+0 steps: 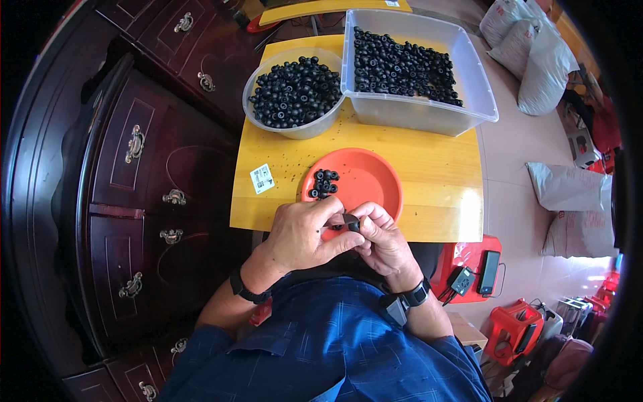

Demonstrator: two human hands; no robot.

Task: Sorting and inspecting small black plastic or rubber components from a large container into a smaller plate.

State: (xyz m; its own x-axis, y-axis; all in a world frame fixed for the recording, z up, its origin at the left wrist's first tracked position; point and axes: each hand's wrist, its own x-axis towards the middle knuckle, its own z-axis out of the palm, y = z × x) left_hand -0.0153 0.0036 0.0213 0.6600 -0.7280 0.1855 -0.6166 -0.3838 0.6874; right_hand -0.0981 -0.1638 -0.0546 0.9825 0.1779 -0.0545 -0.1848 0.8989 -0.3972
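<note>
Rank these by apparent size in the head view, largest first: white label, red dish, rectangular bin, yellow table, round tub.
1. Yellow table
2. Rectangular bin
3. Round tub and red dish: too alike to rank; the dish is partly hidden.
4. White label

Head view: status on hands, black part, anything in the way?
Right hand pinching small black part. Left hand right beside it, grip unclear. Hands partly hide red bowl.
</note>
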